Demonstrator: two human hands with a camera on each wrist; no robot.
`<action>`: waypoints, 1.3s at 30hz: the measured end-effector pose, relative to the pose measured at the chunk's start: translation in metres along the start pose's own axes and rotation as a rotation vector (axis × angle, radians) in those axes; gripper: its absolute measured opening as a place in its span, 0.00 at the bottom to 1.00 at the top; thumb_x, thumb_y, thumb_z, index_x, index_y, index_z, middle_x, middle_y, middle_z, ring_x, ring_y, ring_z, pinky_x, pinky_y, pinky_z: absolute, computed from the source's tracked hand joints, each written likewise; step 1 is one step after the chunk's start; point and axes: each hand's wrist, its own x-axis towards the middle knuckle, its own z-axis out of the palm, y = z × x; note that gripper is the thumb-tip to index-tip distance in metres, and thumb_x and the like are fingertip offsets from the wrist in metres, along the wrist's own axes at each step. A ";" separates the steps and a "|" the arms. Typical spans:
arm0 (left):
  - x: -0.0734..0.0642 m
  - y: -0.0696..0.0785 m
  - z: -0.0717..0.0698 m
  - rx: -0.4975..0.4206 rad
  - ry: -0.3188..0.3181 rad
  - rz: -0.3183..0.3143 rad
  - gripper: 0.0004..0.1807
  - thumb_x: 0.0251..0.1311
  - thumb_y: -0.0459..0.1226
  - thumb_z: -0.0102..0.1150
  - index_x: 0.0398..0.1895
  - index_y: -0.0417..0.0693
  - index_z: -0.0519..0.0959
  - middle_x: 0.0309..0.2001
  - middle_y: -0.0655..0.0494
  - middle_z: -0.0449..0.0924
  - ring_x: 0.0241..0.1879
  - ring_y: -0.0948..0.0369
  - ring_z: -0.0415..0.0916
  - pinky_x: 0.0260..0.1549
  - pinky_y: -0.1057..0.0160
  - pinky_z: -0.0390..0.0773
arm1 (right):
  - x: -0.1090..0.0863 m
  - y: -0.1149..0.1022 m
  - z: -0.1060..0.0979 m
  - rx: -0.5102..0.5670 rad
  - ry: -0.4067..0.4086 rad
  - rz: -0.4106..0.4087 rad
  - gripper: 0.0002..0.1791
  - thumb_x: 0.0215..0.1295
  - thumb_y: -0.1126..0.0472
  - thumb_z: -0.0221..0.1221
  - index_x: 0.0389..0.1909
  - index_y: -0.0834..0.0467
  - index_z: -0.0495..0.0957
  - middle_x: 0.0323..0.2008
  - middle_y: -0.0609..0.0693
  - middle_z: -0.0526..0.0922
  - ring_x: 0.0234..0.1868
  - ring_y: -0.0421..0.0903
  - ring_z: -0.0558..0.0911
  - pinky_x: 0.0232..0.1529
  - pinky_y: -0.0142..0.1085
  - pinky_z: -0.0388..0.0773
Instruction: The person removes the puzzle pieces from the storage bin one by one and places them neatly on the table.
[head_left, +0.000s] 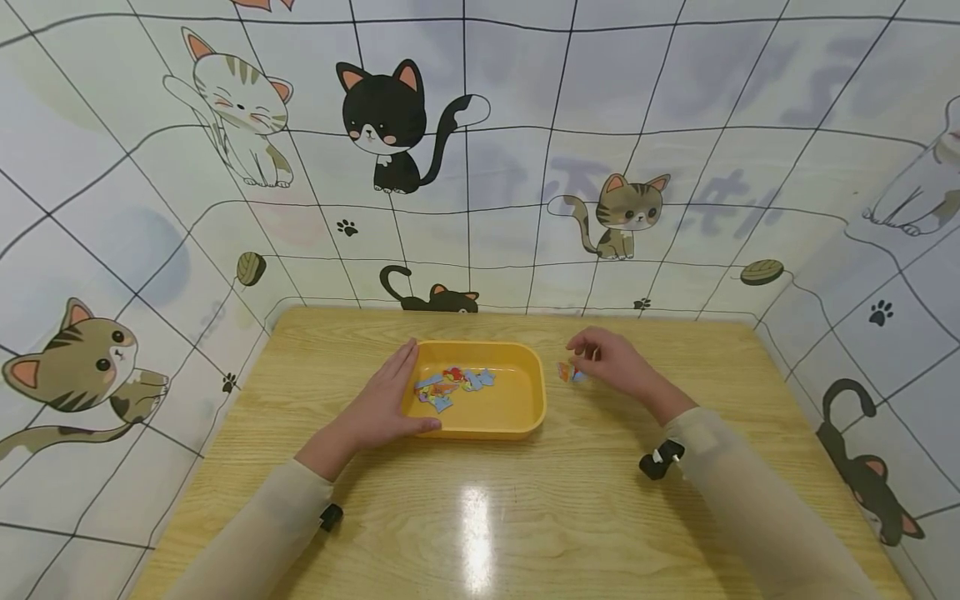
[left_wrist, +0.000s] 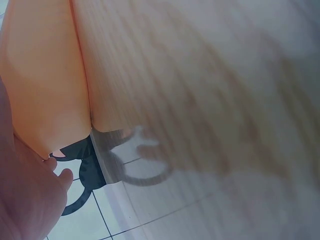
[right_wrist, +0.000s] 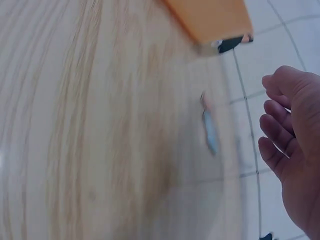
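Note:
A yellow tray (head_left: 517, 417) stands on the table with several small, colourful puzzle pieces (head_left: 442, 404) lying in its left half. My left hand (head_left: 378, 404) holds the tray's left end, thumb along the front rim and fingers at the back left corner. Right of the tray, my right hand (head_left: 611, 362) hovers over a few loose pieces (head_left: 564, 372) on the tabletop. In the right wrist view its fingers (right_wrist: 275, 132) are loosely bent with nothing between them, and a light blue piece (right_wrist: 210, 132) lies apart from them.
The wooden table (head_left: 600, 517) reaches back to a wall covering (head_left: 510, 167) printed with cats and grid lines, which also encloses both sides. A dark wrist camera (head_left: 662, 460) sits at the right cuff, another device (head_left: 331, 517) at the left cuff.

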 end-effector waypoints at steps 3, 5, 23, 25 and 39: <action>0.000 0.000 0.000 0.010 0.000 -0.001 0.77 0.57 0.68 0.78 0.92 0.42 0.39 0.92 0.52 0.32 0.90 0.48 0.35 0.84 0.37 0.48 | 0.003 -0.014 0.002 0.021 0.017 -0.051 0.11 0.75 0.66 0.70 0.53 0.64 0.87 0.43 0.50 0.86 0.39 0.47 0.81 0.38 0.37 0.80; -0.001 0.000 0.000 0.015 0.001 -0.001 0.77 0.57 0.69 0.77 0.92 0.42 0.39 0.92 0.51 0.32 0.90 0.48 0.35 0.84 0.38 0.47 | 0.005 -0.025 0.003 0.041 0.009 -0.067 0.10 0.75 0.65 0.70 0.52 0.62 0.87 0.41 0.49 0.86 0.37 0.47 0.82 0.36 0.36 0.80; 0.000 -0.004 0.001 0.020 0.004 0.004 0.77 0.57 0.72 0.74 0.92 0.42 0.39 0.92 0.51 0.33 0.90 0.48 0.35 0.84 0.38 0.48 | 0.026 -0.078 0.026 -0.038 -0.107 -0.163 0.17 0.74 0.61 0.73 0.59 0.61 0.85 0.51 0.56 0.88 0.46 0.47 0.83 0.46 0.46 0.83; 0.000 -0.004 0.001 0.019 0.004 0.004 0.77 0.57 0.72 0.74 0.92 0.41 0.39 0.92 0.51 0.33 0.90 0.48 0.35 0.84 0.38 0.48 | 0.027 -0.083 0.031 -0.043 -0.128 -0.163 0.18 0.74 0.61 0.73 0.60 0.62 0.85 0.53 0.59 0.88 0.47 0.48 0.83 0.47 0.47 0.83; 0.000 -0.004 0.001 0.016 -0.001 0.003 0.78 0.57 0.74 0.72 0.92 0.43 0.38 0.92 0.50 0.33 0.90 0.48 0.35 0.84 0.39 0.47 | 0.038 -0.106 0.062 -0.238 -0.293 -0.136 0.24 0.77 0.57 0.71 0.69 0.59 0.82 0.58 0.54 0.84 0.55 0.50 0.84 0.56 0.46 0.84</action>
